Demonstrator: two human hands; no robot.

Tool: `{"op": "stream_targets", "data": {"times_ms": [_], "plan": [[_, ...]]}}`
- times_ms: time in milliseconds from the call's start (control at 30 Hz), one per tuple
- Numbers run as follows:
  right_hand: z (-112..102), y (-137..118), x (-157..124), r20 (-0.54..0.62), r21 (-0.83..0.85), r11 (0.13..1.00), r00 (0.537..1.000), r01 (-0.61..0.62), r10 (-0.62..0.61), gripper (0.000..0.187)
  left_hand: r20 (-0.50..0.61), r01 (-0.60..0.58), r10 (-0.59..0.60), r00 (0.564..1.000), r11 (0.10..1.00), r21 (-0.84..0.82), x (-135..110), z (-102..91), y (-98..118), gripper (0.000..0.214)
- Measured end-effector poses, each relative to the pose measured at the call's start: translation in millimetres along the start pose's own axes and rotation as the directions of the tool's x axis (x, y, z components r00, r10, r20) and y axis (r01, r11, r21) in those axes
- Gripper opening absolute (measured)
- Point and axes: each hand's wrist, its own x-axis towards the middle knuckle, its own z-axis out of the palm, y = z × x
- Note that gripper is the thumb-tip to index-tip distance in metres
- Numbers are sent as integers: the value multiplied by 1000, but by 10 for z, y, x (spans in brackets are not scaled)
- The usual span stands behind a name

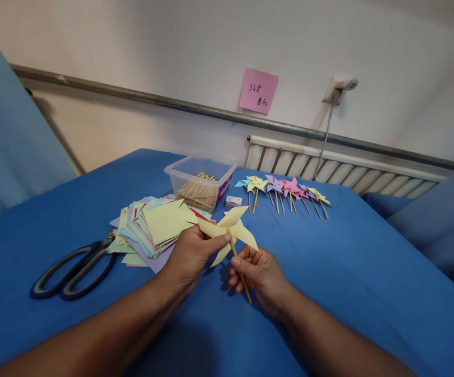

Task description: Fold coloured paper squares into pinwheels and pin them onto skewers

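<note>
Between my hands, above the blue cloth, is a pale yellow paper pinwheel [241, 231] on a thin wooden stick [244, 285]. My left hand [193, 251] is closed on the pinwheel, its thumb pressed near the centre where the stick meets the paper. Lower down, my right hand [260, 275] pinches the stick between thumb and fingers; the stick's bottom end sticks out below. To the left of my left hand lies a stack of coloured paper squares [167, 222], with yellow sheets on top.
Black-handled scissors [73, 277] lie left, their blades hidden under the paper. Behind stand a clear plastic box [195, 183] of wooden sticks and a small white box [233, 201]. Finished pinwheels [284, 188] lie in a row at the back right, before a radiator [297, 159].
</note>
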Motion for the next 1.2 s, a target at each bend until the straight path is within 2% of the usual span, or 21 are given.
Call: {"op": "stream_targets", "data": {"times_ms": [267, 433, 567, 667, 733, 800, 933, 1200], "plan": [[-6, 9, 1, -5, -10, 1000, 1000, 14, -14, 33, 55, 7, -6, 998, 1000, -16, 2, -29, 52, 25], [-2, 18, 1, -21, -3, 1000, 999, 25, -25, 34, 32, -34, 32, 999, 996, 80, 18, -59, 68, 25], [17, -25, -26, -36, 32, 995, 995, 96, -95, 32, 63, -28, 23, 998, 995, 91, -24, -1, 80, 23], [23, -74, -53, -71, 36, 988, 986, 153, -150, 31, 155, 24, -38, 987, 996, 91, -63, 59, 68, 21], [18, -95, -64, -85, 10, 986, 982, 169, -168, 31, 251, 63, -83, 965, 994, 84, -76, 82, 49, 23], [11, -100, -66, -104, -19, 985, 979, 174, -175, 33, 300, 91, -108, 948, 993, 71, -77, 86, 30, 24], [0, -80, -62, -136, -36, 986, 977, 162, -166, 34, 276, 90, -110, 955, 992, 84, -72, 80, 19, 23], [-23, -85, -42, -106, -24, 991, 986, 131, -132, 35, 232, 55, -84, 969, 990, 127, -69, 95, 26, 23]]}}
